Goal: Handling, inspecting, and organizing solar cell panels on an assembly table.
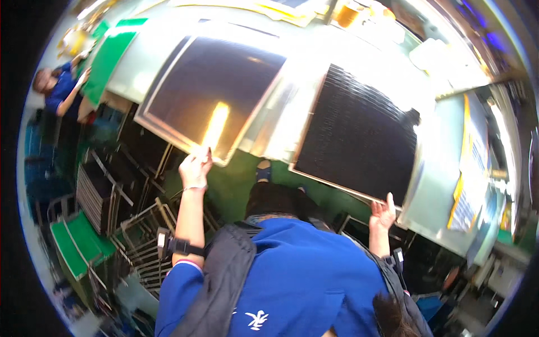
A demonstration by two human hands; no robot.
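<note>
I have the left hand [195,167] with fingers gripping the glossy dark panel [216,90], centre-left, and the right hand [383,213] gripping the ribbed black panel [359,135], centre-right; both lie on the desk [281,112]. Next I'd need even grips.

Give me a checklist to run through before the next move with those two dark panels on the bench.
1. Left hand on the near edge of the glossy dark panel: ok, fingers touch its rim.
2. Right hand on the near corner of the ribbed black panel: ok, it touches the edge.
3. Firm grip on either panel: cannot tell, the fingers are blurred.
4. Both panels overhang the pale workbench: not ok, near edges stick out past it.
5. Metal racks stand close at the person's left: not ok, tight space.
6. Another person stands far off: ok.
</note>
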